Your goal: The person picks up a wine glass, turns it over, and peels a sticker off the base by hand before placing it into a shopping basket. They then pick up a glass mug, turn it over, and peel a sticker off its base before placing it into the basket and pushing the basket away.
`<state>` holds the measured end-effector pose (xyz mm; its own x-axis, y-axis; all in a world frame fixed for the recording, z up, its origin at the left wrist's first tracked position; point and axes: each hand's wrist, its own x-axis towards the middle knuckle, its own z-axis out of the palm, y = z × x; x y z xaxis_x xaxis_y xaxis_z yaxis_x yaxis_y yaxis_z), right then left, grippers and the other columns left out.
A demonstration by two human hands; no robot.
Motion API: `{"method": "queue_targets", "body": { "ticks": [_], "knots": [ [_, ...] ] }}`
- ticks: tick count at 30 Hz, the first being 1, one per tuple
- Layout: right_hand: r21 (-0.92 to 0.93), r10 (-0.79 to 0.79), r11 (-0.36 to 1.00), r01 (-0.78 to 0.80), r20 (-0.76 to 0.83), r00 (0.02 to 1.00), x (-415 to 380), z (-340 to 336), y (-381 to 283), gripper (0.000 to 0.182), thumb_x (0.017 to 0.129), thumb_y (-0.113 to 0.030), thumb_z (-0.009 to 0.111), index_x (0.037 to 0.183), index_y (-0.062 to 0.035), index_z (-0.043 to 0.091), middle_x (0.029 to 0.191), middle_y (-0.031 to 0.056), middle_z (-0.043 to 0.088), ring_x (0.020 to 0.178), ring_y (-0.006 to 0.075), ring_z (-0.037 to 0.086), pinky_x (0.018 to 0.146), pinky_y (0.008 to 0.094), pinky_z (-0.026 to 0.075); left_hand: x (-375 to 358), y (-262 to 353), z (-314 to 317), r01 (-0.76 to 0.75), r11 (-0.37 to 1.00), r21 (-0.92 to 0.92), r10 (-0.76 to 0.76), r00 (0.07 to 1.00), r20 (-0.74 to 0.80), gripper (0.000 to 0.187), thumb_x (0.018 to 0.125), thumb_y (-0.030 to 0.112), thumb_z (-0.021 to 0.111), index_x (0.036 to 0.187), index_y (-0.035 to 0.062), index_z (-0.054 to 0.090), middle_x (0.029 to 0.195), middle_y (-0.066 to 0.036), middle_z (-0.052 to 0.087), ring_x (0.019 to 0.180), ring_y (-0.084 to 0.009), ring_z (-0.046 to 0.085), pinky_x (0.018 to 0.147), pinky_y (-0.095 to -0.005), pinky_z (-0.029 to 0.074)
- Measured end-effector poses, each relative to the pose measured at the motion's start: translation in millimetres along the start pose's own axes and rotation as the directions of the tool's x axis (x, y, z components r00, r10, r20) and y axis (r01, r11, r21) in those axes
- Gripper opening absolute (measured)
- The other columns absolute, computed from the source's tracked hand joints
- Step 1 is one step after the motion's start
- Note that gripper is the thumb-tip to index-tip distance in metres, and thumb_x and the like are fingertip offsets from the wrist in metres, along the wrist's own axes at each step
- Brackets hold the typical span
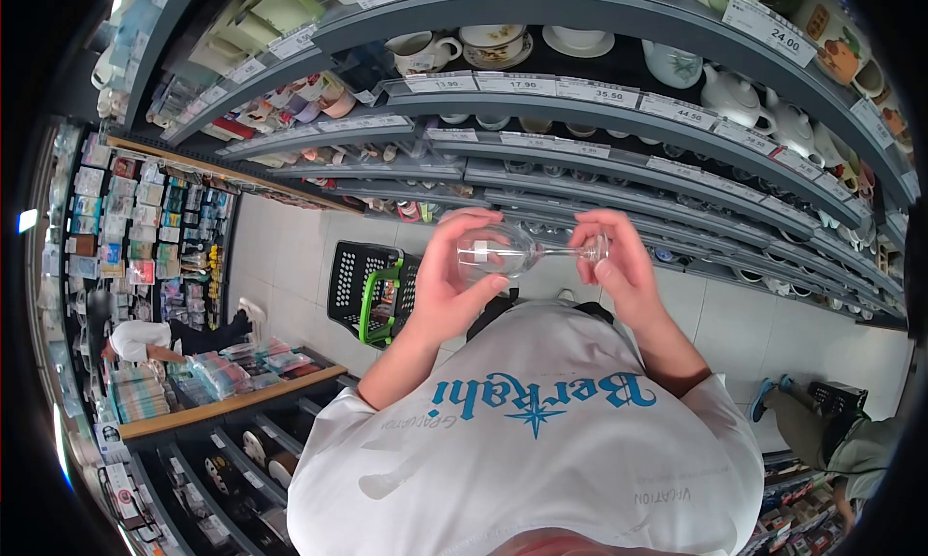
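The stemmed glass (508,252) lies sideways, with shelves (541,108) toward twelve o'clock. The left hand (450,278) curls, partly open, around its bowl at nine; the right hand's (623,269) fingers close about its foot at three. Apparently a two-handed holding step; turning it calls for light, even support.

The wineglass (505,250) is smooth, glossy glass, the basket (344,295) plastic, the shirt (536,464) matt cloth.

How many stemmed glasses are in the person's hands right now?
1. The clear stemmed glass spans both hands: its bowl in the left hand, its foot in the right hand. No second one shows there.
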<state>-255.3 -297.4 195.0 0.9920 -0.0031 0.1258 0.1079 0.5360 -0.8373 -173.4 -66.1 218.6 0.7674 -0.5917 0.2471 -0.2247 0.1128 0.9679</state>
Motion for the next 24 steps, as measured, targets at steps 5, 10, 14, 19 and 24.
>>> {"method": "queue_targets", "body": {
  "ticks": [5,10,14,19,24],
  "knots": [
    [-0.112,-0.056,0.992,0.060,0.040,0.998,-3,-10,12,0.054,0.079,0.006,0.065,0.129,-0.0020,0.045,0.107,0.0051,0.050,0.085,0.0072,0.049,0.071,0.0223,0.041,5,3,2,-0.068,0.998,-0.009,0.068,0.998,0.015,0.070,0.077,0.002,0.071,0.137,0.0057,0.036,0.140,-0.018,0.038,0.117,-0.0285,0.052,0.094,-0.0405,0.048],
    [-0.194,-0.161,0.965,0.175,0.083,0.983,-4,-10,7,0.059,0.076,0.007,0.070,0.129,-0.0028,0.048,0.108,0.0051,0.051,0.086,0.0070,0.049,0.068,0.0207,0.040,6,13,11,0.066,0.989,-0.135,-0.070,0.997,-0.025,0.074,0.079,0.004,0.073,0.141,0.0036,0.032,0.143,-0.017,0.036,0.117,-0.0236,0.052,0.093,-0.0365,0.050],
    [-0.192,-0.231,0.948,0.255,0.137,0.963,0,-12,5,0.066,0.073,0.007,0.076,0.132,-0.0019,0.049,0.114,0.0082,0.052,0.084,0.0070,0.048,0.068,0.0206,0.040,2,1,2,0.105,0.981,-0.164,-0.105,0.994,0.006,0.069,0.084,0.020,0.073,0.138,0.0014,0.034,0.139,-0.019,0.041,0.113,-0.0253,0.056,0.088,-0.0359,0.053],
    [-0.228,-0.279,0.922,0.312,0.167,0.946,0,-7,8,0.072,0.069,0.004,0.081,0.133,-0.0012,0.049,0.117,0.0109,0.054,0.081,0.0071,0.047,0.069,0.0216,0.042,1,-1,-2,0.092,0.992,-0.081,-0.092,0.996,0.004,0.064,0.090,0.041,0.066,0.133,0.0015,0.041,0.123,-0.018,0.055,0.105,-0.0223,0.059,0.076,-0.0308,0.056],
    [-0.133,-0.373,0.913,0.386,0.114,0.921,-3,0,7,0.078,0.064,-0.001,0.087,0.133,0.0007,0.050,0.108,0.0105,0.058,0.077,0.0092,0.049,0.070,0.0223,0.043,2,-3,7,0.229,0.950,-0.212,-0.233,0.973,0.005,0.053,0.098,0.045,0.049,0.129,0.0027,0.043,0.120,-0.018,0.056,0.097,-0.0213,0.062,0.067,-0.0301,0.056]
  ]
}}
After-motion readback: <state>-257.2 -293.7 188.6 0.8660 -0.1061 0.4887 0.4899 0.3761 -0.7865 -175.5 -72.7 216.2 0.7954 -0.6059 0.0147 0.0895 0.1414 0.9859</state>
